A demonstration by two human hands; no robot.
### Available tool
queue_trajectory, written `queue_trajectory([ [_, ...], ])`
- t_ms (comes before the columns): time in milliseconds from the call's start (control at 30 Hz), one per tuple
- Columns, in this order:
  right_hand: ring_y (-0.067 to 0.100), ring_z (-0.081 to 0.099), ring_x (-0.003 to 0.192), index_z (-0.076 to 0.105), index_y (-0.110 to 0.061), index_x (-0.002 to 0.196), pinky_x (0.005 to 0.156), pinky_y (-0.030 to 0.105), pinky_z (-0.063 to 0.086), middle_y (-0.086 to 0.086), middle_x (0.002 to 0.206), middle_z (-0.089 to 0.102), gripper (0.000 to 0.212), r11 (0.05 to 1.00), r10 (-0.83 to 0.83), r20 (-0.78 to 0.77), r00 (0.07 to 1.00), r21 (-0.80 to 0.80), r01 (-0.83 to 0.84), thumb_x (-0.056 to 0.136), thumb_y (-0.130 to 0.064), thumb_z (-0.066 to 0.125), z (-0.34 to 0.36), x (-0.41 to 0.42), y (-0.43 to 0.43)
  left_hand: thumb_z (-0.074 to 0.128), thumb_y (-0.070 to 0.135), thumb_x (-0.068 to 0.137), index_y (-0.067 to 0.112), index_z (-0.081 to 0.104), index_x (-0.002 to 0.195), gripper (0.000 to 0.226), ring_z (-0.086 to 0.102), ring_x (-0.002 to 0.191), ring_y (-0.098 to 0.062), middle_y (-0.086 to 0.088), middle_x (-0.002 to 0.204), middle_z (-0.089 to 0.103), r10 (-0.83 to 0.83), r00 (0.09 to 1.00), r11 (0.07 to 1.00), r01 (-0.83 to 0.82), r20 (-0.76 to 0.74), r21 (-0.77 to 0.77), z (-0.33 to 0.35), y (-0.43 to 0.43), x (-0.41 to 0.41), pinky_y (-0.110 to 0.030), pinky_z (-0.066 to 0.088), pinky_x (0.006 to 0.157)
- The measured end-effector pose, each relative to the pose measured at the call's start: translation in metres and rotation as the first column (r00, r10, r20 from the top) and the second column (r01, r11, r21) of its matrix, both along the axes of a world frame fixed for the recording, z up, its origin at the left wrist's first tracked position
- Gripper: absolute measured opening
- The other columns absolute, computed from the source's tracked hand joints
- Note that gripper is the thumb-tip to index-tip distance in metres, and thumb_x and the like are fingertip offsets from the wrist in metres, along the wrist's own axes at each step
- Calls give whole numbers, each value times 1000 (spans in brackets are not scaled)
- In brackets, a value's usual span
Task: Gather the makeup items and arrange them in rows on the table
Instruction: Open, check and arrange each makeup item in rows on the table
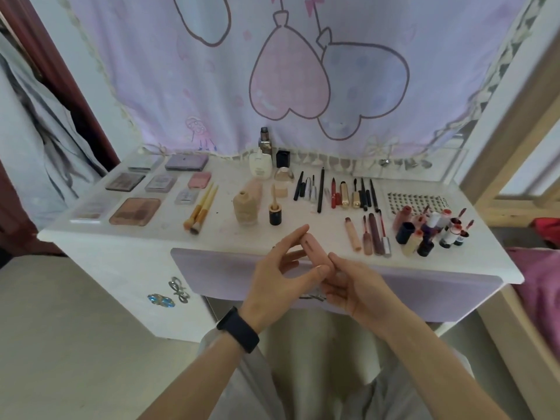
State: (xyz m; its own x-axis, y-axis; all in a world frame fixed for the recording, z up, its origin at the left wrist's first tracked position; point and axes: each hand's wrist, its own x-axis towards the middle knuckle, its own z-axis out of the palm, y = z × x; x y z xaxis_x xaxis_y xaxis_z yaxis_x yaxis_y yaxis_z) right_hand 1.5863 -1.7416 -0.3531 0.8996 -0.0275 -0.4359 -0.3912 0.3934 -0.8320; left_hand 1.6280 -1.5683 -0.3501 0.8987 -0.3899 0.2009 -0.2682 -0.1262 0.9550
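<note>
Both hands hold a small beige-pink tube (311,247) just above the front edge of the white dressing table (212,237). My left hand (280,272), with a black band on its wrist, pinches the tube between thumb and fingers. My right hand (348,287) grips its lower end. Palettes (135,211) lie in rows at the left, next to two brushes (201,207). Foundation bottles (246,207) stand in the middle. Pencils and mascaras (336,194) lie side by side right of centre, with lip tubes (368,234) in front of them. Small bottles (430,230) cluster at the right.
A pink curtain with heart shapes (291,77) hangs behind the table. A studded clear sheet (415,198) lies at the back right. A lilac drawer front (227,277) faces me below the hands. A wooden bed frame (515,140) stands at the right, clothes (36,137) hang at the left.
</note>
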Motion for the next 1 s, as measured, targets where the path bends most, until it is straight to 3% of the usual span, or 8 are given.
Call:
queue_trajectory([
  [100,25,75,93,70,-12,120,77,34,59,12,106,77,50,984,54,63,997,-175,-42,85,-47,71,2,2,-5,82,47,74,46,47,142,76,59,119,-2,20,133,58,-32,998,997,29,48,69,2,2,2,-29,52,99],
  [233,23,75,99,68,-26,122,87,41,60,1,109,77,73,947,146,145,979,-308,-96,63,-67,83,12,5,-11,84,38,76,44,44,144,79,56,122,-2,21,132,55,-100,986,981,76,132,176,9,5,6,-26,49,102],
  [333,15,75,100,69,-34,120,88,35,60,-5,108,77,74,895,190,208,959,-438,-83,60,-77,79,18,4,-14,84,33,78,45,43,144,79,58,123,-4,21,140,54,-148,989,982,147,2,117,16,6,9,-28,50,102],
  [467,13,73,104,72,-41,116,90,35,60,-8,134,66,51,863,190,319,928,-506,-3,71,-64,77,19,2,-14,75,27,84,37,54,138,59,62,121,-11,12,136,61,-177,965,984,169,-195,-59,24,5,10,-44,52,102],
  [600,14,73,104,67,-31,125,92,39,60,-7,112,77,56,841,198,363,911,-540,32,75,-57,72,17,2,-12,76,27,82,44,57,135,59,64,118,-20,1,133,64,-240,916,970,212,-320,-121,26,5,12,-51,53,98],
  [733,7,70,108,65,-28,129,95,38,58,-16,110,76,61,803,237,376,896,-595,37,75,-57,69,21,1,-11,74,19,83,40,60,134,57,67,113,-23,-1,128,67,-235,926,969,202,-297,-139,26,5,14,-52,54,96],
  [867,5,70,108,63,-24,136,94,36,59,-14,115,75,61,731,325,368,871,-682,16,81,-51,65,29,3,-12,71,11,86,39,60,134,56,70,107,-21,2,123,70,-188,956,980,169,-226,-101,27,5,14,-47,57,92],
  [1000,1,72,101,66,-32,132,93,30,58,-21,109,75,54,663,367,365,856,-748,34,80,-43,63,36,8,-13,72,13,83,37,58,137,60,70,106,-15,10,124,69,-169,971,985,159,-169,-70,31,4,12,-37,57,92],
])
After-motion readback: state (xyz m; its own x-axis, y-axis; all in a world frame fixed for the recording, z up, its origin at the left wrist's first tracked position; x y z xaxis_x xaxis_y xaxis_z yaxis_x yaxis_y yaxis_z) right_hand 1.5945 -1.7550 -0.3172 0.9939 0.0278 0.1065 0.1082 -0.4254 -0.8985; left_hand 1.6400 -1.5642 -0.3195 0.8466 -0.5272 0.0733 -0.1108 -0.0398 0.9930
